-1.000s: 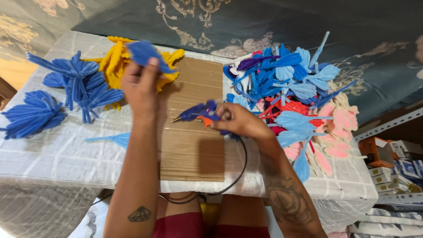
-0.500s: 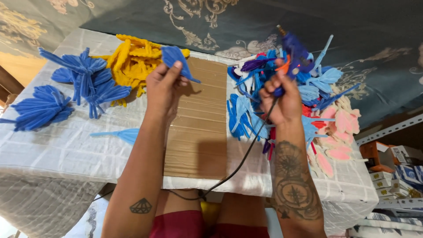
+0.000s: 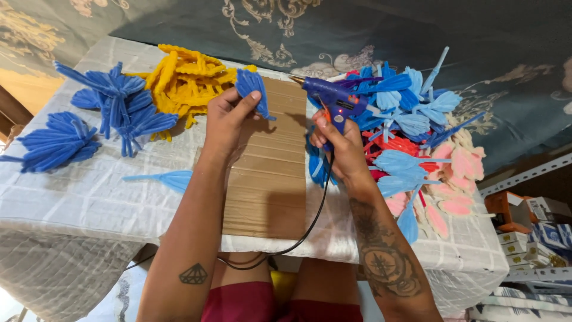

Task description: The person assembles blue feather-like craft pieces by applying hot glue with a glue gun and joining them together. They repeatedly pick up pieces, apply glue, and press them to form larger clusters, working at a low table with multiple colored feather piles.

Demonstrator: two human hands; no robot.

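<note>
The left hand (image 3: 229, 116) pinches a dark blue foam piece (image 3: 253, 89) above the cardboard sheet (image 3: 268, 179) on the bench (image 3: 89, 191). The right hand (image 3: 339, 143) is closed around a blue glue gun (image 3: 333, 101), nozzle aimed left toward the piece but apart from it. To glue well, I judge the nozzle should meet the piece over the cardboard, fingers kept off the tip. Small orange, white and blue boxes (image 3: 524, 220) are stacked at lower right, beside the bench
</note>
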